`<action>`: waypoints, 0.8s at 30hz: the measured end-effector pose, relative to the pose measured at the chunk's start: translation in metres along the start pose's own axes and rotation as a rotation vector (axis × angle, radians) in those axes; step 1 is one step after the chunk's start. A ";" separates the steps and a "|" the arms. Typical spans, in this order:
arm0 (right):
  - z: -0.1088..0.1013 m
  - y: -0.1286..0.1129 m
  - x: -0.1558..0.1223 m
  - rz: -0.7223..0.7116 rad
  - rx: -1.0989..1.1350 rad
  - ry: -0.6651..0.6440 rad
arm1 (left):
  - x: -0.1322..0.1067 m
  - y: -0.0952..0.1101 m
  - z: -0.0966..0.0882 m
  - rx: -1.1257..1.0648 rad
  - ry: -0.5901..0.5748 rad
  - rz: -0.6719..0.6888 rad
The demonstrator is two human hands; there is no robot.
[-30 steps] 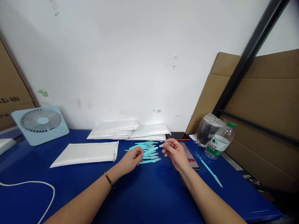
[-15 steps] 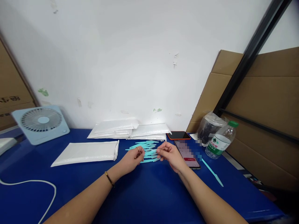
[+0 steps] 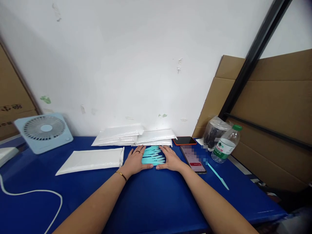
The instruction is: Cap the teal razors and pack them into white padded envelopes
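Several slim turquoise sticks with flat blade-like ends, which look like eyebrow razors (image 3: 153, 155), lie side by side in a pile on the blue table. My left hand (image 3: 136, 160) is at the pile's left end, fingers stretched out and thumb pointing inward along its near side. Opposite it, my right hand (image 3: 171, 159) lies along the right end, its fingers also extended. The two thumb tips are close together. Both hands cover the pile's ends, so I cannot tell how firmly they touch it. One separate razor (image 3: 217, 176) lies farther right.
A white padded packet (image 3: 90, 160) lies left, with stacked packets (image 3: 119, 135) along the wall. A phone (image 3: 194, 161), another phone (image 3: 184, 140) and a water bottle (image 3: 225, 145) are right. A blue fan (image 3: 45, 131) and white cable (image 3: 34, 191) are on the left.
Both hands have gone from pinching at the razors to lying spread at the pile's two ends. The razors now sit more compactly between them. The view has shifted slightly.
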State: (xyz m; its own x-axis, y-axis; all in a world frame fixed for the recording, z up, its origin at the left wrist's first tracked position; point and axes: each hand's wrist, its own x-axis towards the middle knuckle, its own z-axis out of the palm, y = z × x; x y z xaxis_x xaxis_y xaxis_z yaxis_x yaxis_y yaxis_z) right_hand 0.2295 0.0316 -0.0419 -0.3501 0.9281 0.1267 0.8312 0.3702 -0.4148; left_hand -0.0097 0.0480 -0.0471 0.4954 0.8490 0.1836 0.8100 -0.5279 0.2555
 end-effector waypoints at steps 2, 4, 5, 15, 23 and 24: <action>0.003 0.000 0.007 -0.014 -0.037 0.021 | 0.003 0.001 -0.002 0.001 -0.015 0.016; 0.004 -0.002 0.011 -0.040 -0.066 0.024 | 0.005 0.003 -0.005 -0.007 -0.029 0.038; 0.003 -0.004 0.011 -0.062 -0.079 0.022 | 0.005 0.005 -0.007 -0.011 -0.031 0.053; -0.003 -0.036 -0.013 -0.215 -0.252 0.067 | -0.015 0.051 -0.023 0.174 -0.049 0.182; -0.002 -0.065 -0.027 -0.305 -0.390 -0.112 | -0.016 0.069 -0.026 0.189 -0.153 0.081; -0.004 -0.068 -0.028 -0.300 -0.401 -0.148 | -0.017 0.068 -0.025 0.179 -0.157 0.080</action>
State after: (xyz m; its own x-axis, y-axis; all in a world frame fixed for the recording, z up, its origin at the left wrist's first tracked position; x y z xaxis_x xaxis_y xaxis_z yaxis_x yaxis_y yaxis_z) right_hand 0.1843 -0.0197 -0.0136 -0.6313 0.7741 0.0465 0.7750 0.6320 0.0016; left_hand 0.0291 -0.0034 -0.0086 0.5916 0.8051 0.0428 0.8020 -0.5931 0.0711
